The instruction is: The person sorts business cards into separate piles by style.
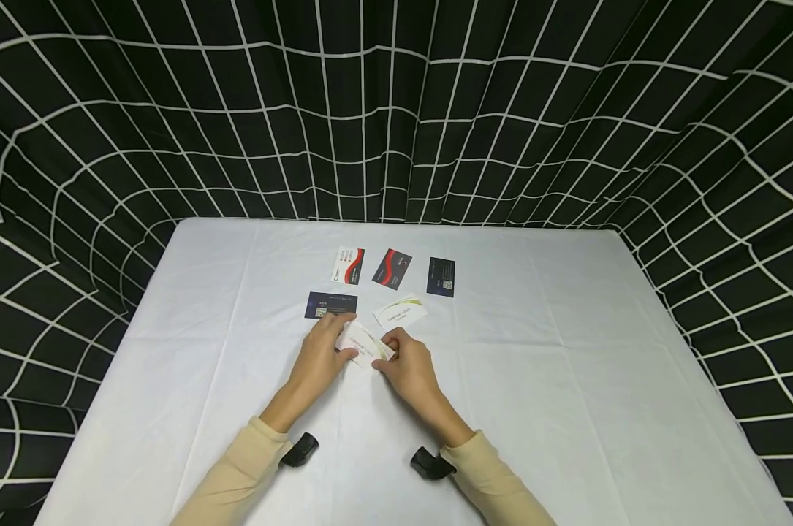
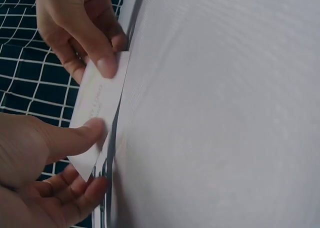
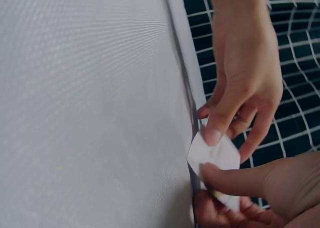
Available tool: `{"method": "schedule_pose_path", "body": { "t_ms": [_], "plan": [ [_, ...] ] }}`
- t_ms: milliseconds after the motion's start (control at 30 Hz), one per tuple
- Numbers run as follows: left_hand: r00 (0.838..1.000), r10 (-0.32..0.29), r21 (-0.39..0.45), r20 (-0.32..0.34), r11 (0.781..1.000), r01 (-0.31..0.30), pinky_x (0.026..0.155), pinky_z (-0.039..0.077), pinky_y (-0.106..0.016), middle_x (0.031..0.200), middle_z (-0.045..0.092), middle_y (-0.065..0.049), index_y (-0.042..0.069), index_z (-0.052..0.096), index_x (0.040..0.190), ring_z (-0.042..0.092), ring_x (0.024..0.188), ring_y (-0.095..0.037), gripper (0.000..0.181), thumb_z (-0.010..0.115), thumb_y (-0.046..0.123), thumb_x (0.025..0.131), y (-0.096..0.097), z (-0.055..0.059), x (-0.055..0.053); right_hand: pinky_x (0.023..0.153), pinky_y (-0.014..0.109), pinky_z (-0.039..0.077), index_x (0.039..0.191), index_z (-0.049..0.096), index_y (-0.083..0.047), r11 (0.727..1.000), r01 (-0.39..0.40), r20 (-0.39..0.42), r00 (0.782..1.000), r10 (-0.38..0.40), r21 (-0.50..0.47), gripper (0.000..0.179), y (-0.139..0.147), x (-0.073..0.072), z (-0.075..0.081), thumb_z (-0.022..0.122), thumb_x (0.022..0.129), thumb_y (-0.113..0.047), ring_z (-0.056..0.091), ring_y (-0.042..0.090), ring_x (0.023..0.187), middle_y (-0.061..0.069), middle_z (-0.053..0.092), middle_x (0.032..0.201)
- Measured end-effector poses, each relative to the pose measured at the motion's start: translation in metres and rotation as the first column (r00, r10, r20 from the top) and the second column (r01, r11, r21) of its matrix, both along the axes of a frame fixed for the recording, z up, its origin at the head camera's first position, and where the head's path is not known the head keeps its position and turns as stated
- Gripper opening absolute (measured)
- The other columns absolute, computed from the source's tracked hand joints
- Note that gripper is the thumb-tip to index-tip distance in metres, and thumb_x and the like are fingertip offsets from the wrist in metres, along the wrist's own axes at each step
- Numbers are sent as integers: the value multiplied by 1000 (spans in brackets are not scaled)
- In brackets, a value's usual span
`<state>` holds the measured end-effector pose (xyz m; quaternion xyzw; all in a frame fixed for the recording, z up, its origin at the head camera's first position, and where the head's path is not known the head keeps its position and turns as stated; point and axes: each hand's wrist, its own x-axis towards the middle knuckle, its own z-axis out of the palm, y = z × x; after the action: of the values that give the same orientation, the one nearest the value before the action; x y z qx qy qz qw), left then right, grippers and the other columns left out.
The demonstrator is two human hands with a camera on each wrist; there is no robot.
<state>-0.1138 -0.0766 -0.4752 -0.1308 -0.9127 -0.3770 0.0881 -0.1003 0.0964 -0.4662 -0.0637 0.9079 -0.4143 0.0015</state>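
Note:
White business cards (image 1: 365,345) printed "COMPANY LOGO" with a green stripe are held between both hands, slightly fanned over the near part of the table. My left hand (image 1: 320,351) pinches their left end, thumb on the printed face and fingers behind. At the opposite end, my right hand (image 1: 412,365) grips the corner between thumb and curled fingers. In the left wrist view, both thumbs lie on the face of the cards (image 2: 95,100). Just beyond lie matching white cards (image 1: 401,313). A dark blue card (image 1: 320,301) with a QR code is partly covered by my left fingertips.
Farther back in a row lie a white card with red and black waves (image 1: 347,265), a black card with a red wave (image 1: 392,269) and a dark card with a QR code (image 1: 441,277). White cloth covers the table (image 1: 567,380). A black gridded curtain (image 1: 383,109) surrounds its far sides.

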Motion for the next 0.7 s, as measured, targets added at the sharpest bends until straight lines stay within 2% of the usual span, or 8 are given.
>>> {"method": "schedule_pose_path", "body": {
  "t_ms": [167,300,467,567,700],
  "plan": [
    [1000,8,127,26,992,-12,62,42,-29,84,56,-7,0,65,119,51,69,-18,50,82,-4,72,-4,1,-2,56,16,42,102,66,2,981,19,77,997,-4,-194,27,6,-6,-4,78,78,2,52,6,62,7,67,81],
    [997,29,177,70,983,-41,57,40,-23,84,59,-8,-4,64,118,49,64,-13,47,80,-6,74,-9,3,-1,53,15,42,103,70,1,961,65,107,994,-37,-270,24,6,-12,-5,77,79,1,52,3,57,4,67,73],
    [981,78,162,180,981,-107,54,40,-22,78,61,-7,-7,64,116,51,60,-12,41,79,-3,77,-20,6,4,53,17,47,95,73,1,960,69,112,993,-40,-272,18,1,-21,-4,79,79,-2,54,3,55,5,66,71],
    [971,106,141,213,980,-138,53,40,-21,73,60,-5,-7,66,112,52,59,-11,37,79,-1,78,-25,7,5,54,21,51,92,74,1,961,68,115,993,-38,-270,16,-3,-25,-3,80,78,-3,59,5,56,7,67,72],
    [966,126,115,226,981,-155,52,38,-22,68,59,-4,-8,65,110,50,57,-12,35,79,-1,78,-29,8,5,53,19,50,91,74,1,967,54,103,994,-29,-250,16,-9,-30,-3,81,77,-3,59,4,55,6,67,71]
  ]
}}
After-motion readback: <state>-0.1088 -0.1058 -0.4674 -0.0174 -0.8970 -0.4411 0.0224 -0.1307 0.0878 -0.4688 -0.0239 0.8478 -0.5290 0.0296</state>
